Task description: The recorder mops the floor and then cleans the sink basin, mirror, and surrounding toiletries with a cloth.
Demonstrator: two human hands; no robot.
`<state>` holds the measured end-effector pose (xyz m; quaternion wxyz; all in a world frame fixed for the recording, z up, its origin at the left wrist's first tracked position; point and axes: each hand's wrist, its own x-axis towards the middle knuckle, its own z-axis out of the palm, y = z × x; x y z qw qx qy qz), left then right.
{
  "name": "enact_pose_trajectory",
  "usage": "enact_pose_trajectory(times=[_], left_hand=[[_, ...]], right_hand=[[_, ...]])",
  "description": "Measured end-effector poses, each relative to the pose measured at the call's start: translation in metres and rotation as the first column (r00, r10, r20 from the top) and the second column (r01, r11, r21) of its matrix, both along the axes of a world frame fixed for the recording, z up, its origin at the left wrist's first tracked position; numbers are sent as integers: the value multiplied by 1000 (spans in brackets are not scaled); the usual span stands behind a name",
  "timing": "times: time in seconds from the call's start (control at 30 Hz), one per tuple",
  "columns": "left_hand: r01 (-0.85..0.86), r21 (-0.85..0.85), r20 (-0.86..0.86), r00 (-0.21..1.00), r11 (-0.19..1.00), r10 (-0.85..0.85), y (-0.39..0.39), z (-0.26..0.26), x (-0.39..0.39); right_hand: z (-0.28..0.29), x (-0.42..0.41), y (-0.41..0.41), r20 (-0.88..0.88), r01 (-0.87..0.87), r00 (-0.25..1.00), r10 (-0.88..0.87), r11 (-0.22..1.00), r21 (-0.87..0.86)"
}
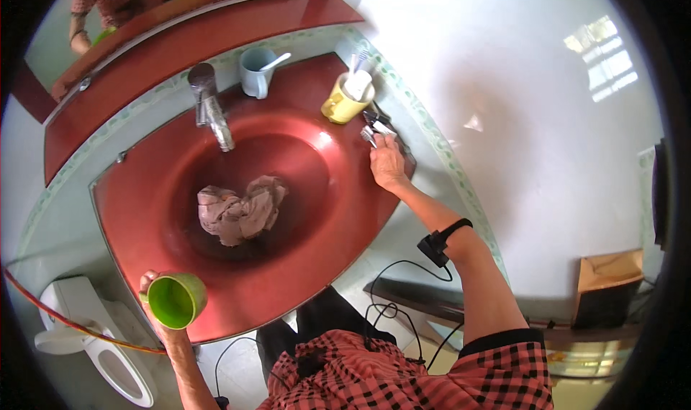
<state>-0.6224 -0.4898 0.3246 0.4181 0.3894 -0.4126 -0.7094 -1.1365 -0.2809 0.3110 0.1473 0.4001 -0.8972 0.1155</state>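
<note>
My left hand (153,291) holds a green cup (174,301) by its handle side, at the near left edge of the red washbasin counter (259,302). At the counter's right edge, my right hand (386,159) has its fingertips on small items (378,129), one white and one metallic; whether they are gripped is unclear. Just behind them stands a yellow mug (345,102) with toothbrushes and a white tube in it. A wet, crumpled pinkish-grey cloth (240,210) lies in the basin, below the chrome faucet (213,110).
A light blue mug (255,75) with a white toothbrush stands behind the basin. Above runs a red shelf (216,43) under a mirror. At the lower left is a white toilet (116,356), with a red and yellow hose (81,327) across it. Black cables hang near my right arm.
</note>
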Motion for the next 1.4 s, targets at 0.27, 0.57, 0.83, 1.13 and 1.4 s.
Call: enact_pose_trajectory(times=[0.27, 0.57, 0.83, 1.13, 1.4], left_hand=[[384, -628, 701, 656, 677, 279, -15, -16, -16], [-132, 182, -146, 976, 974, 160, -15, 6, -41], [-183, 52, -78, 979, 982, 187, -17, 5, -46], [-263, -163, -2, 964, 951, 266, -26, 34, -61], [-61, -324, 220, 966, 944, 138, -54, 31, -105]], right_hand=[[9, -11, -27, -7, 151, 988, -151, 988, -44], [14, 129, -110, 465, -479, 625, 627, 779, -406], [-40, 223, -209, 428, -554, 621, 657, 754, -353], [18, 205, -168, 790, 506, -299, 535, 791, -344], [101, 243, -150, 615, -414, -4, 788, 559, -718]])
